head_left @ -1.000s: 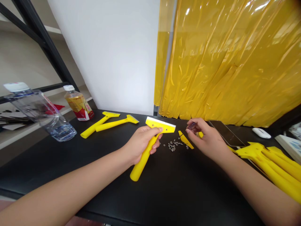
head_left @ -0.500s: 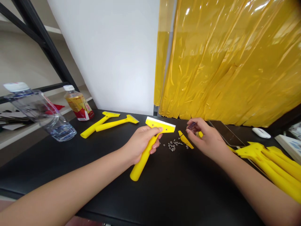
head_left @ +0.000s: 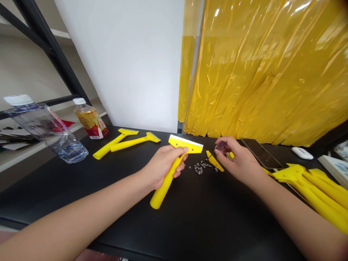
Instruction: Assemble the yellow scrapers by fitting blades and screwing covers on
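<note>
My left hand (head_left: 167, 163) is wrapped round a yellow scraper (head_left: 164, 188), thumb on its head, with the white-edged end pointing away from me. To its right, my right hand (head_left: 236, 156) pinches a small dark purple translucent piece (head_left: 221, 145); its exact kind cannot be made out. Between the hands, small metal screws and nuts (head_left: 199, 168) lie scattered on the black table (head_left: 190, 217). A flat yellow plate (head_left: 214, 161) with a dark line across it rests beside them. Another bit of yellow (head_left: 231, 155) is mostly hidden behind my right fingers.
Two yellow scrapers (head_left: 136, 141) lie at the left back, near a drink bottle (head_left: 91, 119) and a clear water bottle (head_left: 49, 128). On the right are several yellow scraper handles (head_left: 312, 185), a phone (head_left: 261, 154) and a white case (head_left: 302, 153). Yellow plastic sheeting (head_left: 261, 72) hangs behind.
My right hand has shifted very slightly left with the purple piece. The left hand and its scraper hold practically still.
</note>
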Available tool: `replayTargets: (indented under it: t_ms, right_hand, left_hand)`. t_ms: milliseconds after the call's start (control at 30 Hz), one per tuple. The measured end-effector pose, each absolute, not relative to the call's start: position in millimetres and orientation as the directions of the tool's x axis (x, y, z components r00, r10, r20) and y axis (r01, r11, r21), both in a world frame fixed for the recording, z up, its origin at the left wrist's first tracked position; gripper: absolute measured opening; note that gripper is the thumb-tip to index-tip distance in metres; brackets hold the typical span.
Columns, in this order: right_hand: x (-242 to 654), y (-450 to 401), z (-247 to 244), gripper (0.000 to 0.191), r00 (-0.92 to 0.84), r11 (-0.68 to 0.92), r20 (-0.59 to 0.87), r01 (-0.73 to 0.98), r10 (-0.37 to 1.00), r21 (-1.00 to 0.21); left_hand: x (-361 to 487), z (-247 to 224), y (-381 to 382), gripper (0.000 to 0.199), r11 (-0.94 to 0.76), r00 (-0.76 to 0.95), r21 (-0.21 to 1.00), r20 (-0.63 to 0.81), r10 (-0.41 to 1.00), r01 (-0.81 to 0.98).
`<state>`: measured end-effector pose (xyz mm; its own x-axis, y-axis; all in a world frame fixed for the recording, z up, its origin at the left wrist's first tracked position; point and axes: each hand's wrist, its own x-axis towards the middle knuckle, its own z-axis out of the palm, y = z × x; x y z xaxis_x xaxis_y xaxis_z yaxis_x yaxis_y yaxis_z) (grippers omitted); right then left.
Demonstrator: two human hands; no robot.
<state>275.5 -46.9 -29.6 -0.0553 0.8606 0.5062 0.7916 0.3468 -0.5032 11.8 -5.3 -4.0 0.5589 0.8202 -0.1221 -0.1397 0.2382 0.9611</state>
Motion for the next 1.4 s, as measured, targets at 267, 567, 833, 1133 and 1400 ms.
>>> replayTargets:
  t_ms: [267, 567, 833, 1133, 1400]
  right_hand:
    - [274.2, -49.8, -26.1, 0.02, -0.043, 0.35, 0.532, 0.798, 0.845, -0.491]
    - [275.2, -46.8, -28.6, 0.02, -0.049, 0.355, 0.527, 0.792, 0.848, -0.497]
    - [274.0, -48.3, -26.9, 0.022, -0.033, 0.333, 0.512, 0.794, 0.858, -0.508]
    - [275.0, -48.1, -25.7, 0.031, -0.025, 0.328, 0.514, 0.797, 0.857, -0.508]
    - [274.9, -47.4, -26.8, 0.034, -0.045, 0.349, 0.519, 0.789, 0.853, -0.505]
  left_hand:
    - [12.0, -5.7, -6.4, 0.032, 0.272, 0.565, 0.957, -0.17, 0.808, -0.101]
    - [12.7, -4.9, -6.6, 0.032, 0.291, 0.557, 0.951, -0.187, 0.809, -0.103]
    - [12.5, -5.2, -6.0, 0.032, 0.295, 0.564, 0.95, -0.187, 0.804, -0.106]
    - [13.3, -3.7, -6.5, 0.032, 0.293, 0.557, 0.95, -0.187, 0.809, -0.107]
    - [12.5, -4.7, -5.9, 0.032, 0.298, 0.559, 0.949, -0.194, 0.806, -0.101]
